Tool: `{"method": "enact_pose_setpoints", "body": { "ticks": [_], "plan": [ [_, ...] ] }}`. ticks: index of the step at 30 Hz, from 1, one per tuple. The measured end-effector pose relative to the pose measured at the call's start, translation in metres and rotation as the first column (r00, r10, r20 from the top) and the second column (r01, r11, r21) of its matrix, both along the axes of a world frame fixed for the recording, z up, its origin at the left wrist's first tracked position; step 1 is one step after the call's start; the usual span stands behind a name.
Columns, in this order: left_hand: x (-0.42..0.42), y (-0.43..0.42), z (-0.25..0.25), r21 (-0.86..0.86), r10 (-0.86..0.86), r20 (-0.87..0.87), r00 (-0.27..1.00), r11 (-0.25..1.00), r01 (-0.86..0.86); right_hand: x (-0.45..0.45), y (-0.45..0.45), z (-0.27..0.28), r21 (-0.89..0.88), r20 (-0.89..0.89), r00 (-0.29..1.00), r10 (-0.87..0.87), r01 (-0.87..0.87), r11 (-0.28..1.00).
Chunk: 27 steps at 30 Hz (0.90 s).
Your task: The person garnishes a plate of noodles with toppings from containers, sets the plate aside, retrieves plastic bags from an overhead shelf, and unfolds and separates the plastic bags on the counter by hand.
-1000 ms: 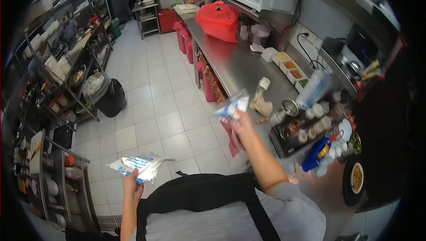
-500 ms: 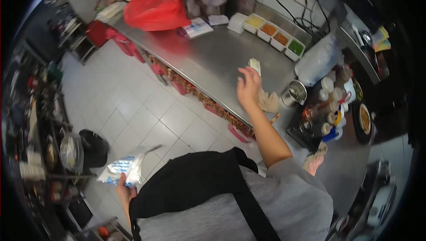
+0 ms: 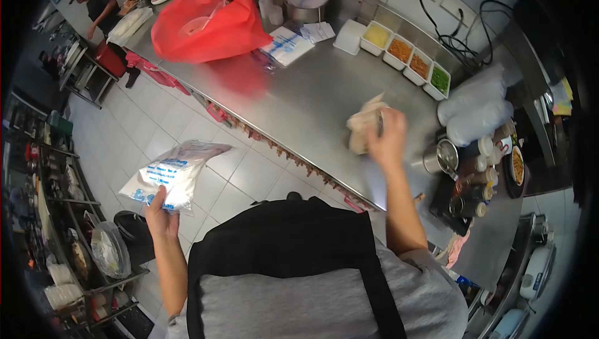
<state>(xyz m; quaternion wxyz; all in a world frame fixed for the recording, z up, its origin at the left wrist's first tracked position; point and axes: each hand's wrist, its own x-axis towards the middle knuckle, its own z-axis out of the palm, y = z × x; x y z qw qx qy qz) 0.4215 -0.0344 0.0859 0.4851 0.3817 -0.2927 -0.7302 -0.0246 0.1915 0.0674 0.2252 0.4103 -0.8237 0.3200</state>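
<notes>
A commercial kitchen: beside the steel desk point(image 3: 299, 102) are shelving racks point(image 3: 68, 214); on it, garnish tubs point(image 3: 409, 58), a red bag point(image 3: 209, 20) and seasoning bottles point(image 3: 474, 180).

The clear plastic bag point(image 3: 187, 173) and the white packet point(image 3: 287, 46) bear blue lettering point(image 3: 161, 171) (too small and blurred to read).

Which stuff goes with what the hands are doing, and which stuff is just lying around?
Seems part of the job:
- packet, in the left hand
- cloth, in the right hand
- counter

Just lying about:
- red bag
- food tubs
- metal cup
</notes>
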Motion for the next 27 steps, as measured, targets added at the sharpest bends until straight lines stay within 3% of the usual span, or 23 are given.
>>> {"method": "enact_pose_setpoints", "body": {
  "ticks": [2,3,5,8,10,12,14,16,18,19,21,22,25,27],
  "plan": [
    [-0.012,-0.010,0.002,0.005,0.016,0.018,1.000,1.000,-0.016,0.019,-0.058,-0.041,0.152,0.146,0.982,0.118,-0.140,0.978],
    [-0.017,-0.016,0.003,0.008,0.018,0.027,0.999,1.000,-0.018,0.032,-0.086,-0.093,0.370,0.147,0.985,0.094,-0.143,0.918],
    [-0.024,-0.028,0.002,0.037,0.015,0.029,0.999,0.999,-0.016,0.059,-0.138,-0.091,0.388,0.118,0.934,0.336,-0.355,0.850],
    [-0.030,-0.043,0.003,0.043,0.020,0.064,0.998,0.999,-0.023,0.061,-0.199,-0.091,0.451,0.177,0.738,0.652,-0.649,0.612],
    [-0.022,-0.054,0.009,0.023,0.045,0.123,0.991,0.999,-0.048,0.032,-0.211,-0.043,0.487,0.480,0.843,0.243,-0.486,0.726],
    [-0.012,-0.070,0.020,0.009,0.040,0.150,0.988,0.999,-0.042,-0.063,-0.217,-0.106,0.224,0.222,0.945,0.239,-0.288,0.931],
    [0.000,-0.082,0.029,-0.001,0.004,0.170,0.985,1.000,-0.004,-0.141,-0.199,-0.122,0.457,0.095,0.988,-0.122,0.066,0.887],
    [0.000,-0.099,0.047,-0.019,-0.038,0.229,0.973,0.999,0.044,-0.149,-0.199,-0.090,0.562,0.139,0.938,-0.318,0.190,0.805],
    [-0.009,-0.107,0.070,-0.007,-0.102,0.317,0.943,0.994,0.110,-0.134,-0.237,-0.117,0.455,0.066,0.821,-0.567,0.481,0.750],
    [-0.021,-0.114,0.071,-0.036,-0.078,0.304,0.950,0.995,0.094,-0.125,-0.255,-0.145,0.370,0.104,0.927,-0.359,0.299,0.879],
    [-0.046,-0.126,0.073,-0.086,-0.060,0.272,0.960,0.993,0.087,-0.041,-0.280,-0.124,0.321,0.167,0.975,-0.144,0.084,0.943],
    [-0.053,-0.135,0.078,-0.094,-0.249,0.310,0.918,0.952,0.290,-0.009,-0.302,-0.148,0.189,0.386,0.912,-0.139,0.069,0.980],
    [-0.099,-0.149,0.081,-0.108,-0.472,0.304,0.827,0.846,0.523,0.070,-0.252,-0.112,0.320,0.014,0.999,0.044,-0.046,0.946],
    [-0.135,-0.155,0.066,-0.120,-0.606,0.211,0.767,0.762,0.636,0.073,-0.202,-0.106,0.292,0.125,0.974,-0.189,0.146,0.945]
  ]
}}
